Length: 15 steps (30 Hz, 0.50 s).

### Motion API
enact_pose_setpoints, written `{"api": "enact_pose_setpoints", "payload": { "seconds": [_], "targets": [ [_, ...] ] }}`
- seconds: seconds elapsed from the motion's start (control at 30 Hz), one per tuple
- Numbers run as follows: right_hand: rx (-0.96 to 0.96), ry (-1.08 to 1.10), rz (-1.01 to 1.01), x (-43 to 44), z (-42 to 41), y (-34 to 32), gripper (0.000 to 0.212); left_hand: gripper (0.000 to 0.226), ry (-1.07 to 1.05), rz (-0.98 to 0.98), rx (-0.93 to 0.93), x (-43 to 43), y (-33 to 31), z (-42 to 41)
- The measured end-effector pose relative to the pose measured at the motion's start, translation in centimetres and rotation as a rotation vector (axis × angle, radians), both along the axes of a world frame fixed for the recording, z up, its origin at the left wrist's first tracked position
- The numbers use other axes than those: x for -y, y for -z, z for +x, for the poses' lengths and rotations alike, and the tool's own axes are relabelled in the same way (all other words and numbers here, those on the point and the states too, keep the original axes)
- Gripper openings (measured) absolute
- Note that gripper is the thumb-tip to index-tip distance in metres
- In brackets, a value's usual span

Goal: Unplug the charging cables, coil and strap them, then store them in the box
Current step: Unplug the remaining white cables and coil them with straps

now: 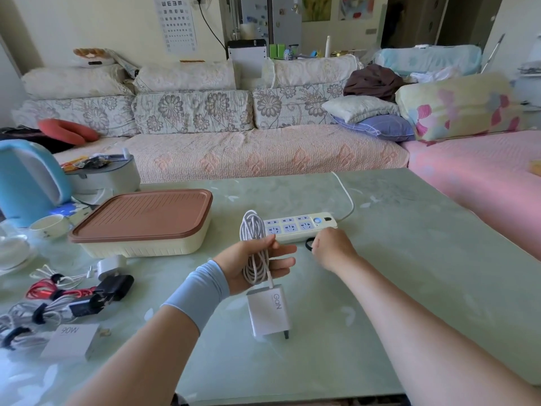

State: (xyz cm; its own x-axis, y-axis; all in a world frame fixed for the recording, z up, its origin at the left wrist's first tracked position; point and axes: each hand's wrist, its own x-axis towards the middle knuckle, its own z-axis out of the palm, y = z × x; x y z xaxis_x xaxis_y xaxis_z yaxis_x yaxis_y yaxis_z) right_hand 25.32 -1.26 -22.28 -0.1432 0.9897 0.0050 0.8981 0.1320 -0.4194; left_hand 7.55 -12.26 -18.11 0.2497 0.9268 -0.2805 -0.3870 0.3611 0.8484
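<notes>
Left hand [237, 268] grips coiled cable [251, 230] — charger [268, 310] trailing. Right hand [330, 248] pinches strap [308, 244]. One-handed strapping — coil may spring loose.

- The right hand [332, 249] shows me only its back. Its fingertips are tucked out of sight, so I can't tell whether they pinch the strap [309, 245], of which just a small black loop peeks out.
- The curled fingers of the left hand [257, 265] cover the middle of the coiled cable [251, 230].
- The lid [143, 215] closes the box [146, 244], hiding its inside.
- The kettle [26, 177] is cut by the left edge.
- The cable bundles [54, 307] blur and run off the left edge.
- The cord [348, 197] of the power strip [298, 227] vanishes past the far rim of the table [380, 183].
</notes>
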Motion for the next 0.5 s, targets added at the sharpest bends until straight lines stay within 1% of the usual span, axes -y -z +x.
{"api": "enact_pose_setpoints", "payload": {
  "seconds": [0.07, 0.1, 0.17, 0.2, 0.23, 0.3, 0.37, 0.43, 0.5],
  "targets": [
    [-0.159, -0.086, 0.006, 0.4, -0.7, -0.8, 0.017, 0.017, -0.073, -0.024, 0.001, 0.0, 0.1, -0.4],
    [-0.312, -0.121, -0.012, 0.9, -1.1, -1.3, 0.014, 0.017, -0.114, -0.041, -0.007, 0.0, 0.1, -0.6],
    [-0.676, -0.191, -0.083, 2.3, -2.0, -2.8, 0.012, 0.016, -0.187, -0.081, -0.010, -0.1, 0.2, -0.9],
    [-0.804, -0.234, -0.106, 3.0, -2.2, -3.5, 0.012, 0.016, -0.206, -0.094, -0.007, 0.0, 0.2, -1.0],
    [-0.868, -0.284, -0.125, 3.7, -2.4, -4.2, 0.013, 0.015, -0.210, -0.096, -0.003, 0.0, 0.1, -1.1],
    [-0.899, -0.389, -0.192, 4.9, -2.5, -5.1, 0.016, 0.017, -0.188, -0.063, 0.021, 0.2, -0.1, -1.0],
    [-0.847, -0.443, -0.276, 5.8, -2.4, -5.4, 0.019, 0.018, -0.195, -0.024, 0.081, 0.3, -0.3, -0.9],
    [-0.779, -0.430, -0.327, 6.3, -2.3, -5.3, 0.018, 0.015, -0.234, -0.004, 0.133, 0.4, -0.6, -1.0],
    [-0.735, -0.415, -0.367, 6.5, -2.1, -5.3, 0.018, 0.012, -0.268, 0.018, 0.140, 0.4, -0.8, -1.3]
  ]
}}
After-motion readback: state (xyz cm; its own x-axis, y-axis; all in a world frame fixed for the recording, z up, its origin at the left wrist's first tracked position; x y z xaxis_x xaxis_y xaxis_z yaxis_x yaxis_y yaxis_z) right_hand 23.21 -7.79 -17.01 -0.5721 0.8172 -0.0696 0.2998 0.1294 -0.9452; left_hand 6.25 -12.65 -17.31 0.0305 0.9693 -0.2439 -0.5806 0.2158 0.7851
